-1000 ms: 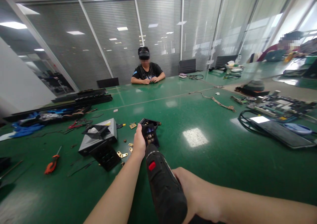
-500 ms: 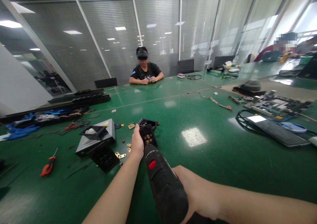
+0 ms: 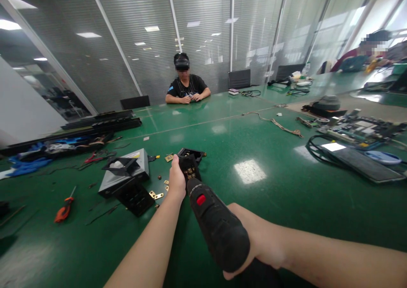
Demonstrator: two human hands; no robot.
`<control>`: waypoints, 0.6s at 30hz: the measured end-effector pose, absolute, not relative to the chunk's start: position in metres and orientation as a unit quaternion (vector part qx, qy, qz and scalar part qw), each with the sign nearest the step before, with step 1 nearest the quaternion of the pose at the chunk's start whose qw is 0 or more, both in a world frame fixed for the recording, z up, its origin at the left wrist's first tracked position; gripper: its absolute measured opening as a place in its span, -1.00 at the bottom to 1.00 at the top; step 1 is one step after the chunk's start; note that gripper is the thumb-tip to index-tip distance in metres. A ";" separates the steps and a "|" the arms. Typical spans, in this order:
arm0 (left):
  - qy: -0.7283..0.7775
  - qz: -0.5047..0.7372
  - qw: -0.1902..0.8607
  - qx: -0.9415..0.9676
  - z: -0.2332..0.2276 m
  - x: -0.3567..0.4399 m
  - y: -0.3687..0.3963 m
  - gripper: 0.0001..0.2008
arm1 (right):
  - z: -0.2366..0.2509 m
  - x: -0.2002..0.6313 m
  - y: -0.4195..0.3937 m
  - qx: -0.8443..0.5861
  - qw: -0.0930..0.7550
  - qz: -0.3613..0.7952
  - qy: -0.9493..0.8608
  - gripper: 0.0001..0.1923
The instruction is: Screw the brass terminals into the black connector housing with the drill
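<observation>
Black drill (image 3: 219,230) gripped by right hand (image 3: 256,235), nose at box (image 3: 192,163); left hand (image 3: 177,181) clasps box's left side, fingers mostly hidden.

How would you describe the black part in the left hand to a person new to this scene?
On the green table, find the power drill, gripped by the right hand near the bottom centre. Its front end points at the black part, beside the left hand's thumb. Unlike the black piece to its left, this one shows brass pieces inside.
</observation>
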State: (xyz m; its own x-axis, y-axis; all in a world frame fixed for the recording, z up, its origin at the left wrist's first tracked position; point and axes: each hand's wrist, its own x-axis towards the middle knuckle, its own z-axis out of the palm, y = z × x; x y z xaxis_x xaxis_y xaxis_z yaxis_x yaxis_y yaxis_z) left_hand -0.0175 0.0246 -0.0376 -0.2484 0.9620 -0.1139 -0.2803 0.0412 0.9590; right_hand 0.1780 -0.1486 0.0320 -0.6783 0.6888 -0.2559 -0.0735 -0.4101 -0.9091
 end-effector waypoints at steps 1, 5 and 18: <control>0.507 0.604 0.515 0.337 -0.037 -0.017 0.024 -0.28 | 0.031 0.178 -0.149 -0.319 0.245 0.777 -0.484 -0.60; 0.507 0.601 0.517 0.339 -0.036 -0.016 0.023 -0.26 | 0.029 0.179 -0.148 -0.322 0.245 0.774 -0.487 -0.57; 0.496 0.609 0.524 0.330 -0.039 -0.016 0.025 -0.25 | 0.027 0.177 -0.146 -0.325 0.243 0.773 -0.488 -0.50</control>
